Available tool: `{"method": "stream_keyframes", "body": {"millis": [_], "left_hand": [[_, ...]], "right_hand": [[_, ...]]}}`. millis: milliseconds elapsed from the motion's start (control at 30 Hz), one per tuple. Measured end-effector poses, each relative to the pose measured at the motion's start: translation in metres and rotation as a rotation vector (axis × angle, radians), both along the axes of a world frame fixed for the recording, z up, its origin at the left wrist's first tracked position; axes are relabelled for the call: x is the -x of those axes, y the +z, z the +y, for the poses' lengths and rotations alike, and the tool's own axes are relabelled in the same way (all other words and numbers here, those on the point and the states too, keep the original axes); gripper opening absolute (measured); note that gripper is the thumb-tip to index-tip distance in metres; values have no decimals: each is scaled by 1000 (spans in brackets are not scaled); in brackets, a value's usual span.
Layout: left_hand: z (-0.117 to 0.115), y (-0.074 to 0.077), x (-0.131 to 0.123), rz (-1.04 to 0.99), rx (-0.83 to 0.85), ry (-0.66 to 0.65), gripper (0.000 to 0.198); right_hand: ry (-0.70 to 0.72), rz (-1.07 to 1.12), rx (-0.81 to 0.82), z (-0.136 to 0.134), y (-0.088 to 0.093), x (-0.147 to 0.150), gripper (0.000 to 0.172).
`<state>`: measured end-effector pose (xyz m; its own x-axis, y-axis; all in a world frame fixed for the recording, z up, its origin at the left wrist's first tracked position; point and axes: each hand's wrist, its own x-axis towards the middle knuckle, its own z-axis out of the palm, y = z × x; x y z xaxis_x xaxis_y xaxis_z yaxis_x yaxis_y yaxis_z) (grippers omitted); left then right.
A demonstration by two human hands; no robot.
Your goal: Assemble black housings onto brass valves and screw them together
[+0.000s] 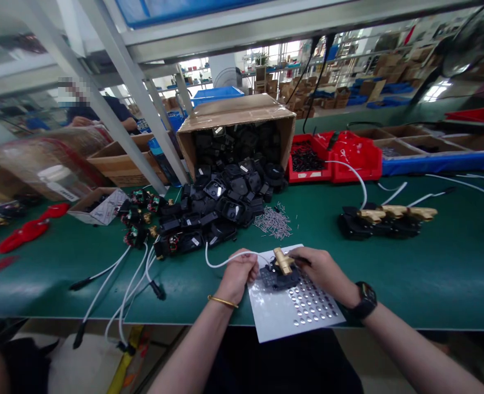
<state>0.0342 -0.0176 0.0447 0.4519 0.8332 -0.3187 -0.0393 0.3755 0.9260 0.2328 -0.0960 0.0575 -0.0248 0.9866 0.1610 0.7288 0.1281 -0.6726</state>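
Observation:
A black plastic housing [281, 278] with a brass pipe fitting [283, 261] on top rests on a white sheet [266, 316] dotted with rows of round silver stickers [313, 306]. My left hand [241, 273] is closed at the housing's left side, by the sheet's edge; what its fingers grip is hidden. A white cable [221, 264] runs from the housing past that hand to the left. On the fitting's right, my right hand [322, 271] has its fingers pinched around something dark, too small to name.
Black housings [225, 197] spill from a cardboard box [242, 109]; loose screws [273, 221] lie beside them. Finished-looking brass-and-black units [384, 219] stand at right. Red bins [349, 158] line the back. Wired parts [137, 219] lie left. A metal post [135, 98] rises at left; a person sits beyond.

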Motion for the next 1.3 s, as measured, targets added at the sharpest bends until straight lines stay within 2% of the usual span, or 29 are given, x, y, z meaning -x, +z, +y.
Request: {"method": "stream_keyframes", "body": {"millis": [133, 200, 267, 467, 667, 933, 1067, 1300], "left_hand": [[3, -4, -3, 76, -80, -51, 17], [5, -8, -6, 124, -133, -60, 10], [7, -12, -9, 164, -179, -79, 6], [10, -18, -10, 224, -257, -113, 7], [16, -16, -9, 260, -328, -150, 11], [6, -12, -5, 219, -440, -185, 12], [8, -9, -5, 171, -377, -143, 7], [21, -4, -6, 33, -82, -62, 12]], "right_hand": [[72, 76, 133, -12, 7, -5, 33], [116, 99, 195, -19, 7, -3, 48], [79, 82, 179, -24, 0, 2, 64], [-124, 45, 137, -27, -30, 21, 56], [-176, 39, 161, -30, -27, 26, 55], [-197, 38, 183, -30, -28, 29, 57], [-209, 44, 203, -30, -21, 31, 54], [-224, 31, 212, -31, -23, 32, 55]]}}
